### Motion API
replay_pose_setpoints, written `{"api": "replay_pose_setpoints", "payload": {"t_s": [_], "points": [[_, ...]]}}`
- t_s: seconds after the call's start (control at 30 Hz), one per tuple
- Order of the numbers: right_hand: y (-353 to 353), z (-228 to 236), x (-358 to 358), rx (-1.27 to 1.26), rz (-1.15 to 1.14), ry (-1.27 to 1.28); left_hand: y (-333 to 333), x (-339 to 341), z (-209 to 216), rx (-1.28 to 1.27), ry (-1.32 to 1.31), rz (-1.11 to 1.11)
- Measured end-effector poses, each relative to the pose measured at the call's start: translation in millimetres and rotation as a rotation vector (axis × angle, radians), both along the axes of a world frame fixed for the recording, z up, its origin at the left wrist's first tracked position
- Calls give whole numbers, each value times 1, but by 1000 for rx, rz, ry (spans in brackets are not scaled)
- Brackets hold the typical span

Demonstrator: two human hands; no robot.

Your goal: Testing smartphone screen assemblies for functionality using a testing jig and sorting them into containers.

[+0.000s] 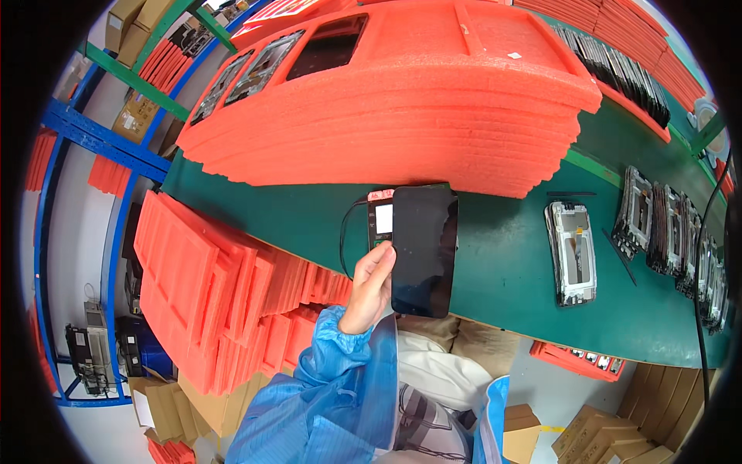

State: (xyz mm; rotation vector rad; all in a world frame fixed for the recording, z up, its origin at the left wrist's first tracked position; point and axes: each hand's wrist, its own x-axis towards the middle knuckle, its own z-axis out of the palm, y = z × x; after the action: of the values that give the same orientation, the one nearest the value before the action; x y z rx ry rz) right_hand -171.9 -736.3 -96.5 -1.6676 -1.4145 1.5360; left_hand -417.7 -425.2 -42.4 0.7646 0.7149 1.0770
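My left hand point(371, 284), in a blue sleeve, grips a black phone screen point(424, 251) by its left edge, the fingers partly hidden behind it. The screen is upright, its dark glossy face toward me. Just behind it on the green table lies a small black device point(379, 219) with a white display and a cable, partly covered by the screen. My right hand does not show. To the right sits a short stack of phone frames point(573, 254), silver and black, apart from my hand.
A tall stack of red foam trays point(386, 127) stands at the back, with phone parts in the top one's slots. More red foam trays point(185, 271) lean at the left. Rows of phone frames point(671, 232) stand at the right on the green table point(502, 286). A black cable point(702, 309) hangs there.
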Motion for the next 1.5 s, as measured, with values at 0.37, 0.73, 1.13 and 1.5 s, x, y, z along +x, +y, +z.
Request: {"api": "replay_pose_setpoints", "payload": {"t_s": [0.37, 0.73, 1.13, 1.5], "points": [[0, 5, 6, -102, -51, 45, 1, -3, 0, 15, -3, -42], [180, 90, -29, 443, -314, 22, -1, -1, 0, 31, 104, -56], [269, 80, -63, 370, -307, 327, -1, -8, -2, 121, 228, -217], [239, 90, -44, 131, -99, 483, -1, -2, 2, 68, 145, -133]]}}
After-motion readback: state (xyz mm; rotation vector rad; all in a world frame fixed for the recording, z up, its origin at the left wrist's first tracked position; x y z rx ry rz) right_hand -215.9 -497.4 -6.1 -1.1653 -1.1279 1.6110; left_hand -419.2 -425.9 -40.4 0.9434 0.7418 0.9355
